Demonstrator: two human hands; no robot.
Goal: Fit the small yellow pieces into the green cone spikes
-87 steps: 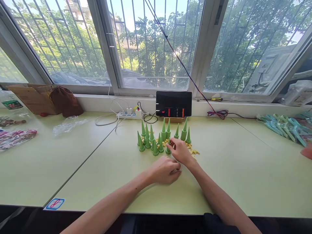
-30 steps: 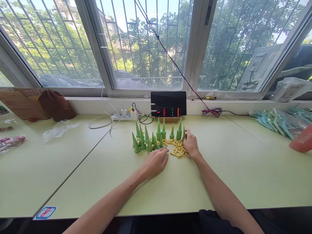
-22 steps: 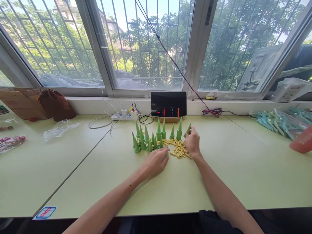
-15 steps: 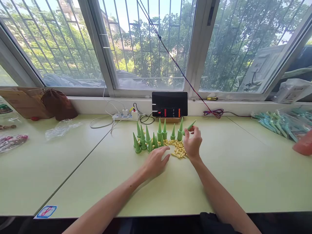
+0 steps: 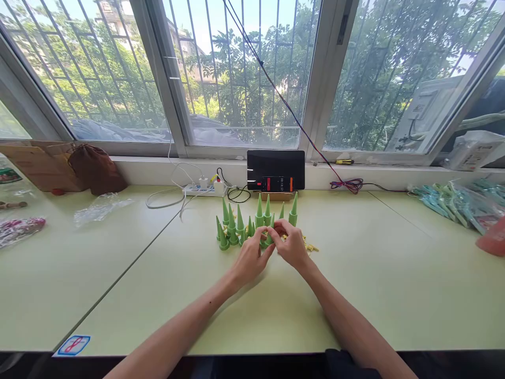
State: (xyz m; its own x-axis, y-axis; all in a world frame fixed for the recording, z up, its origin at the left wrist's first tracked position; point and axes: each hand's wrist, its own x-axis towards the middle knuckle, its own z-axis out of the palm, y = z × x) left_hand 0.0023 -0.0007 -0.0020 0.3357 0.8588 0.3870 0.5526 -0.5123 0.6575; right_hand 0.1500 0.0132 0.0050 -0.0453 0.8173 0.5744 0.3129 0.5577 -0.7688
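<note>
Several green cones stand upright in a cluster on the pale green table, with small yellow pieces scattered among and right of them. My left hand and my right hand meet in front of the cluster. Between their pinched fingertips they hold one green cone. Whether a yellow piece is also in my left fingers is hidden.
A black device with a lit display leans against the window sill behind the cones. A white power strip with cables lies to its left. A brown pouch and plastic bags lie far left. Teal items lie far right.
My right hand picked a green cone from the right end of the cluster, lifted it, and carried it left to the middle. My left hand moved up to meet it and pinched shut.
</note>
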